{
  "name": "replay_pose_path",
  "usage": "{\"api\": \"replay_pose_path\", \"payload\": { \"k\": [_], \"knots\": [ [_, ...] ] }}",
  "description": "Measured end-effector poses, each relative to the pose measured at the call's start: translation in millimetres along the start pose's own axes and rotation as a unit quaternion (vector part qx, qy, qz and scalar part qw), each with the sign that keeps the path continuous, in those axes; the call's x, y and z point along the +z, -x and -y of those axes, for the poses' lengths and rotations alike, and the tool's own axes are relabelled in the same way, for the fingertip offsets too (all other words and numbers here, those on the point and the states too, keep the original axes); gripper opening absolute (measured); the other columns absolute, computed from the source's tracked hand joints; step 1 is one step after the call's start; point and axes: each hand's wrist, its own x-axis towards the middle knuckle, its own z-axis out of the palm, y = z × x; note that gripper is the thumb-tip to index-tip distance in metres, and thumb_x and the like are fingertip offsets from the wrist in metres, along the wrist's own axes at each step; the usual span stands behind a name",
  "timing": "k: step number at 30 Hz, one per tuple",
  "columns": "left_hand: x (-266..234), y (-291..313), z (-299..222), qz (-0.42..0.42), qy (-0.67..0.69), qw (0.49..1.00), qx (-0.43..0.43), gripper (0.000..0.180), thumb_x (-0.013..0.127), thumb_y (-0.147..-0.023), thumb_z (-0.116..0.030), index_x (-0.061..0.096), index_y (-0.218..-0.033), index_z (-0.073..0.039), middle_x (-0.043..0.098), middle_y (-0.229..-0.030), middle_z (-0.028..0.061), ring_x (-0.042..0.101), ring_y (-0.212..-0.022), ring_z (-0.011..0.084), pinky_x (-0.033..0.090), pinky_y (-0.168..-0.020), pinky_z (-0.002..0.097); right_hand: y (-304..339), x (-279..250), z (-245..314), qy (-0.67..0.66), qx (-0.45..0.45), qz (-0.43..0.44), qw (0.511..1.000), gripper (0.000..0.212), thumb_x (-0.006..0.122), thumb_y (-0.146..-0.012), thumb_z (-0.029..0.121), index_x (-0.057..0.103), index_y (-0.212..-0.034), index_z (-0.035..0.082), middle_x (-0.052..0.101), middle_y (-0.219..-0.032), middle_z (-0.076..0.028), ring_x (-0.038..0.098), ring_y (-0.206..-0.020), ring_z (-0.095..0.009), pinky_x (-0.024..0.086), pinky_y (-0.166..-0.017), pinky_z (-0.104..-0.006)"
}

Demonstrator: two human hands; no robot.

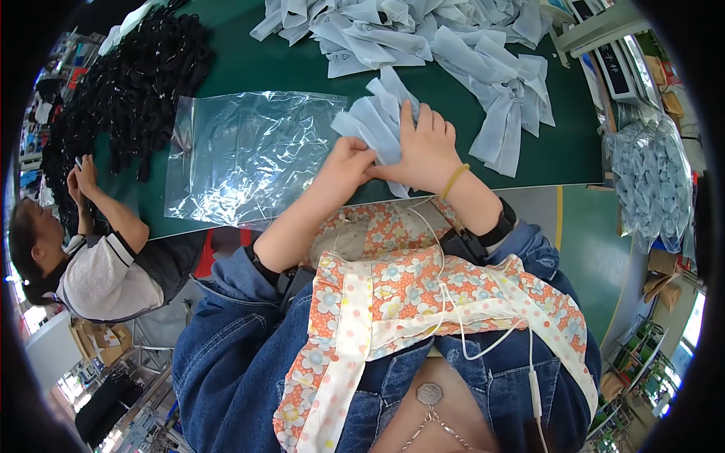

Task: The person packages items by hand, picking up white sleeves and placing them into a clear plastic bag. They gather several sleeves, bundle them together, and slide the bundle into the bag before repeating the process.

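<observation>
A small bunch of pale blue frosted plastic packets [371,121] lies fanned out at the table's near edge, between my hands. My left hand [345,167] is closed, thumb and fingers pinching the packets' lower left side. Over their right side curls my right hand [429,151], its fingers laid across them and its thumb reaching toward the left fingertips. The packets' lower ends are partly hidden by both hands. Just left of the bunch, a large clear plastic bag [245,155] rests flat on the green table [242,53], partly behind my left forearm.
More pale blue packets [377,38] are heaped at the far side, with a loose pile [502,98] to the right. Black looped cords [155,75] cover the far left. A co-worker [98,257] sits at left. A filled clear bag [651,177] stands beyond the right edge.
</observation>
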Motion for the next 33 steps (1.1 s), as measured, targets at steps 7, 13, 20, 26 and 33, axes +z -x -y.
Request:
{"api": "replay_pose_path", "payload": {
  "k": [7, 13, 20, 26, 33],
  "knots": [
    [-30.1, 10.2, -69.9, 0.151, -0.379, 0.904, 0.124, 0.063, 0.073, -0.069, -0.022, 0.041, -0.121, -0.005, 0.045, -0.126, 0.0195, 0.049, -0.115, 0.0353, 0.040, -0.097, 0.0426, -11.0, -1.5, -34.0, -0.088, -0.171, 0.061, 0.979, 0.093, 0.073, -0.055, 0.034, 0.035, -0.135, 0.003, 0.036, -0.132, -0.024, 0.037, -0.121, -0.039, 0.029, -0.100, -0.0507],
    [-2.5, -19.3, -25.9, 0.004, -0.468, 0.822, 0.324, 0.072, 0.076, -0.056, -0.022, 0.046, -0.120, -0.006, 0.042, -0.127, 0.0213, 0.037, -0.123, 0.0415, 0.030, -0.101, 0.0547, 4.4, -0.1, -34.6, -0.051, -0.259, 0.019, 0.964, 0.089, 0.072, -0.053, 0.030, 0.039, -0.133, 0.008, 0.038, -0.132, -0.020, 0.037, -0.121, -0.038, 0.030, -0.101, -0.0468],
    [2.2, -44.6, -7.2, 0.018, -0.339, 0.887, 0.312, 0.079, 0.075, -0.058, -0.023, 0.042, -0.128, -0.006, 0.041, -0.128, 0.0225, 0.033, -0.126, 0.0424, 0.027, -0.105, 0.0530, -16.8, 20.0, -32.5, -0.083, -0.204, 0.005, 0.976, 0.071, 0.070, -0.055, 0.025, 0.052, -0.121, 0.011, 0.047, -0.122, -0.017, 0.046, -0.110, -0.036, 0.040, -0.094, -0.0410],
    [-45.2, -0.3, -14.1, -0.027, -0.336, 0.874, 0.350, 0.074, 0.072, -0.065, -0.027, 0.042, -0.131, -0.010, 0.041, -0.132, 0.0198, 0.035, -0.128, 0.0387, 0.027, -0.106, 0.0503, -16.3, 17.6, -33.2, -0.120, -0.187, -0.006, 0.975, 0.070, 0.068, -0.055, 0.021, 0.053, -0.122, 0.008, 0.050, -0.117, -0.016, 0.049, -0.103, -0.035, 0.043, -0.090, -0.0386],
    [-129.0, 28.0, 74.8, -0.069, -0.474, 0.865, 0.150, 0.054, 0.046, -0.091, -0.038, 0.037, -0.139, -0.014, 0.032, -0.147, 0.0068, 0.025, -0.137, 0.0318, 0.018, -0.110, 0.0515, -22.7, -4.7, -50.5, -0.325, -0.096, 0.015, 0.941, 0.070, 0.065, -0.056, 0.017, 0.051, -0.123, 0.002, 0.052, -0.114, -0.015, 0.050, -0.105, -0.031, 0.038, -0.095, -0.0342]
  ]
}}
